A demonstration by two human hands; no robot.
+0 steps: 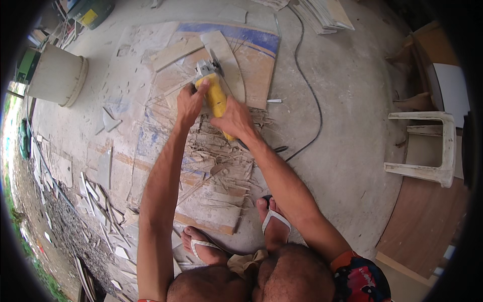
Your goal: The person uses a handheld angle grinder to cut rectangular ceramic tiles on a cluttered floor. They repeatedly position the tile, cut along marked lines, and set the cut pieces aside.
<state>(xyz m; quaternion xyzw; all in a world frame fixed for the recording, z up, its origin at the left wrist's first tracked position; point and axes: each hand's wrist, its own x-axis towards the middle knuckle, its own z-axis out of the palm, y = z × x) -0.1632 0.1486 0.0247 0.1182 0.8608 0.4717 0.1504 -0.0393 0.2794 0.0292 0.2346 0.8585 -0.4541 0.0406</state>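
Observation:
A yellow angle grinder (216, 96) with a grey metal head is held between my two hands. My left hand (190, 103) closes on its front part, thumb over the body. My right hand (235, 120) wraps round the rear of the body. The grinder's disc (216, 61) stands on edge at the side of a curved pale tile piece (229, 65); whether it touches or spins I cannot tell. A straight tile strip (177, 54) lies to the left of the curved piece. Both rest on a dusty sheet with a blue band (251, 38).
Thin broken slivers (216, 166) cover the sheet near my feet. More tile shards (103, 206) lie at the left. A black cable (313, 95) curves over the concrete at right. A white bucket (58, 75) lies at far left, a white plastic stool (443, 146) at right.

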